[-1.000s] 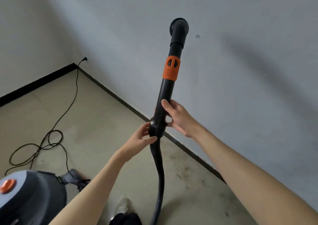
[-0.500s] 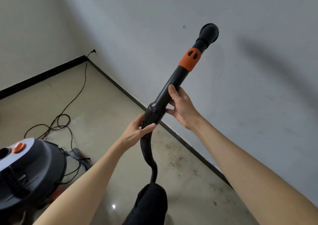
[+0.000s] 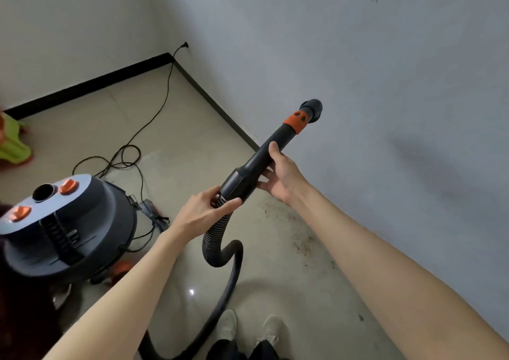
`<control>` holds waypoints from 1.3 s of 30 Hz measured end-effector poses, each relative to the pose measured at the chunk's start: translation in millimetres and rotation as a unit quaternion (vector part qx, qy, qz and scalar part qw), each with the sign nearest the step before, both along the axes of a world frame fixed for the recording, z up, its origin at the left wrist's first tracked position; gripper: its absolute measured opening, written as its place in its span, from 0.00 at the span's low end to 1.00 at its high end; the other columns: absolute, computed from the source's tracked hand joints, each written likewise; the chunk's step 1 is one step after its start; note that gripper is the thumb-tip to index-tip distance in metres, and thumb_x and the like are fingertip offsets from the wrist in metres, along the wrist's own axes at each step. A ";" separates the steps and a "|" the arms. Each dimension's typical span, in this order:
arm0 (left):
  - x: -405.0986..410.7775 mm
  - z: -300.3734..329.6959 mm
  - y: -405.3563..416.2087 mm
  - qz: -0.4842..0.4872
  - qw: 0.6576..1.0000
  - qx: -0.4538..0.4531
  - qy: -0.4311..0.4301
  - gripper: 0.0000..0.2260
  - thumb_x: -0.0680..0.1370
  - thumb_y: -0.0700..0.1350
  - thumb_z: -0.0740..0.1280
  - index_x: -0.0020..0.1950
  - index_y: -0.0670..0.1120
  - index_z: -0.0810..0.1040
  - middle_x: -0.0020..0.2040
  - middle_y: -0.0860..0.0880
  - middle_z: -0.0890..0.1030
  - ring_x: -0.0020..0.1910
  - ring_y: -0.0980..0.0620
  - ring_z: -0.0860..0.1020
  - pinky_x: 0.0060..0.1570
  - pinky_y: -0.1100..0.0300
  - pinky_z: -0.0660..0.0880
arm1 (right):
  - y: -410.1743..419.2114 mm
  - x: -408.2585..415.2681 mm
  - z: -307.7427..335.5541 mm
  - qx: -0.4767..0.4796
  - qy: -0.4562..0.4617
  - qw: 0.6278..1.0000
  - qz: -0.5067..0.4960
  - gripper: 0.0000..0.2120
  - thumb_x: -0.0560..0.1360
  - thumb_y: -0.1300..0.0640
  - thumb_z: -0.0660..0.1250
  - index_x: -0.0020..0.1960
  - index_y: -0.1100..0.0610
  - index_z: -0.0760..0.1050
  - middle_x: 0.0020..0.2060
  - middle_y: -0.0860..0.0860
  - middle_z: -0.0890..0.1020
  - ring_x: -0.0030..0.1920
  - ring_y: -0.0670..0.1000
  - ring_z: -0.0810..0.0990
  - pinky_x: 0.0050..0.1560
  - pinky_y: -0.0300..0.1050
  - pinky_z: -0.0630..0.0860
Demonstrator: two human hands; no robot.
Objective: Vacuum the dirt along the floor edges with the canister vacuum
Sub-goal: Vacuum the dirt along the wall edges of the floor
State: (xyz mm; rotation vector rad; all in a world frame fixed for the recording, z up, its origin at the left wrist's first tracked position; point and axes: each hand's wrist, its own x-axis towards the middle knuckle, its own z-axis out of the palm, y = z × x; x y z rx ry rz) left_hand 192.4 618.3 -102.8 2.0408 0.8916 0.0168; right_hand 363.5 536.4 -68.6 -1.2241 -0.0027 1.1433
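**Asker:** How far along are you with the edges?

**Me:** I'd say barely started. The dirt (image 3: pixel 296 231) lies as brown specks on the floor (image 3: pixel 192 139) along the black skirting, just below my arms, and it looks untouched. My wand (image 3: pixel 271 153) is up in the air, its open end (image 3: pixel 314 109) pointing at the wall (image 3: pixel 385 84), well clear of the floor.

**Asker:** What are your hands doing?

**Me:** My left hand (image 3: pixel 205 211) pinches the ribbed hose (image 3: pixel 217 238) right where it enters the wand's cuff. My right hand (image 3: pixel 281 175) is wrapped around the wand's black tube, thumb lying along the top. The canister vacuum (image 3: pixel 63 227) stands on the floor to my left, its cord (image 3: pixel 154 117) running to a socket in the corner.

**Asker:** Anything you can't make out?

**Me:** Whether the machine is running. The hose's far end drops out of view near my shoes (image 3: pixel 248 329), so I can't see where it joins the canister; a round port on the lid looks open. A green and orange thing (image 3: pixel 12 144) at the left edge is cut off, and I can't name it.
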 end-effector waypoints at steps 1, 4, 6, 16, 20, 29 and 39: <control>-4.4 -13.3 3.1 -0.001 1.000 0.006 0.016 0.33 0.61 0.77 0.57 0.48 0.53 0.76 0.38 0.51 0.81 0.41 0.50 0.79 0.46 0.48 0.78 | 4.6 -3.7 -15.8 -0.010 0.012 1.000 0.002 0.21 0.83 0.49 0.56 0.71 0.59 0.65 0.59 0.59 0.77 0.55 0.57 0.77 0.53 0.60 0.74; -12.2 -58.0 15.1 -0.008 0.998 0.024 0.062 0.35 0.60 0.77 0.55 0.48 0.49 0.76 0.36 0.51 0.80 0.39 0.51 0.79 0.43 0.51 0.76 | 16.8 -9.9 -73.9 -0.031 0.045 0.998 0.007 0.18 0.83 0.50 0.58 0.69 0.59 0.66 0.55 0.58 0.77 0.54 0.57 0.78 0.54 0.61 0.74; -14.8 -95.0 21.7 -0.008 0.996 0.026 0.081 0.33 0.60 0.77 0.55 0.45 0.50 0.76 0.35 0.52 0.79 0.38 0.53 0.78 0.40 0.54 0.75 | 25.2 -13.1 -118.3 -0.034 0.054 0.998 0.008 0.16 0.82 0.52 0.59 0.67 0.58 0.67 0.55 0.58 0.76 0.54 0.56 0.78 0.52 0.58 0.76; 13.8 -348.1 13.0 -0.066 0.988 -0.023 0.138 0.22 0.71 0.68 0.63 0.50 0.51 0.75 0.44 0.54 0.79 0.46 0.51 0.78 0.50 0.54 0.76 | 46.5 1.6 -364.3 -0.121 -0.079 0.989 0.028 0.06 0.82 0.52 0.59 0.51 0.54 0.70 0.43 0.53 0.76 0.48 0.54 0.75 0.60 0.58 0.73; 33.4 -451.5 -2.2 -0.132 0.977 -0.054 0.158 0.23 0.72 0.67 0.63 0.55 0.50 0.76 0.47 0.52 0.81 0.47 0.52 0.79 0.50 0.55 0.76 | 30.3 13.0 -466.4 -0.163 -0.112 0.980 0.029 0.08 0.82 0.53 0.60 0.56 0.57 0.70 0.45 0.55 0.76 0.50 0.56 0.76 0.60 0.57 0.75; 84.9 -612.5 30.8 -0.019 0.985 -0.141 0.097 0.13 0.82 0.40 0.55 0.63 0.40 0.73 0.48 0.44 0.77 0.40 0.48 0.76 0.38 0.60 0.73 | -14.6 35.6 -646.1 -0.232 -0.374 0.882 0.168 0.11 0.80 0.54 0.62 0.59 0.58 0.72 0.45 0.52 0.78 0.45 0.51 0.76 0.43 0.43 0.72; 113.2 -692.6 46.8 0.278 0.895 -0.348 -0.011 0.09 0.81 0.50 0.54 0.48 0.46 0.67 0.43 0.44 0.71 0.38 0.49 0.73 0.44 0.51 0.75 | -20.1 -24.2 -726.9 -0.264 -0.506 0.751 0.331 0.13 0.79 0.49 0.62 0.60 0.53 0.69 0.52 0.54 0.80 0.52 0.60 0.78 0.44 0.49 0.70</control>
